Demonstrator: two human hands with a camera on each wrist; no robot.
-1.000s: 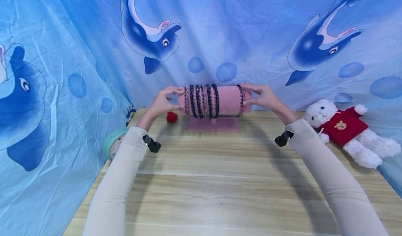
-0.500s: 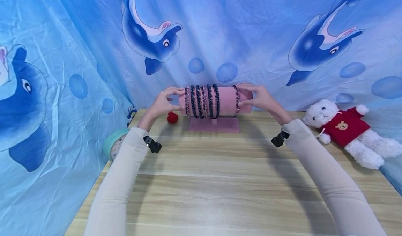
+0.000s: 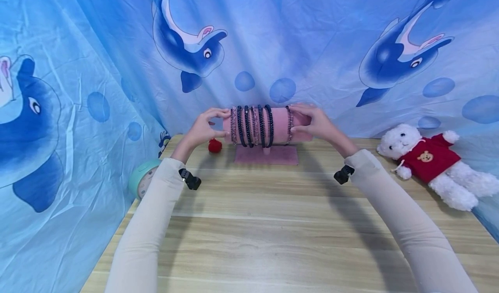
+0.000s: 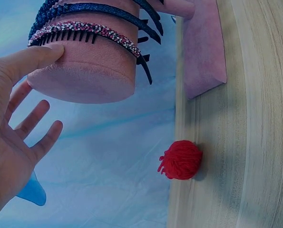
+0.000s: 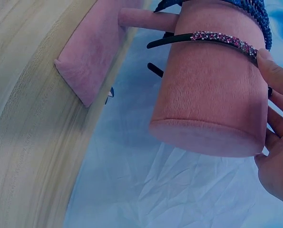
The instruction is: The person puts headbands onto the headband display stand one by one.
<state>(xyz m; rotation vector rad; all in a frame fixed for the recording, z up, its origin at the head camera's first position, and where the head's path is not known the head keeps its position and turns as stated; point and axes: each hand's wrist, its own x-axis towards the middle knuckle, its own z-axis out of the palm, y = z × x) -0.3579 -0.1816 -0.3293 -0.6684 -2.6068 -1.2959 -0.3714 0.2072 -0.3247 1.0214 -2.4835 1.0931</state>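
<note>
A pink plush headband stand (image 3: 279, 125) has a horizontal roll on a short post above a flat base (image 3: 267, 155). Several dark blue and pink-glittered headbands (image 3: 256, 126) sit close together on its left half. Apart from them on the right is a pink-glittered black headband (image 5: 217, 37). My left hand (image 3: 205, 126) holds the roll's left end, thumb in front near the outermost glittered headband (image 4: 84, 29). My right hand (image 3: 316, 122) pinches the lone headband, its thumb on the glittered band and its other fingers behind the roll, partly hidden.
A red yarn ball (image 4: 181, 160) lies on the wooden table (image 3: 249, 223) left of the base. A white teddy bear in a red sweater (image 3: 429, 156) lies at the right. A mint-green round object (image 3: 141, 176) is by the left edge. Dolphin-printed curtain (image 3: 312, 37) hangs behind.
My right hand has moved left along the roll, and the lone headband has slid left with it, away from the right end. My left hand stays on the left end.
</note>
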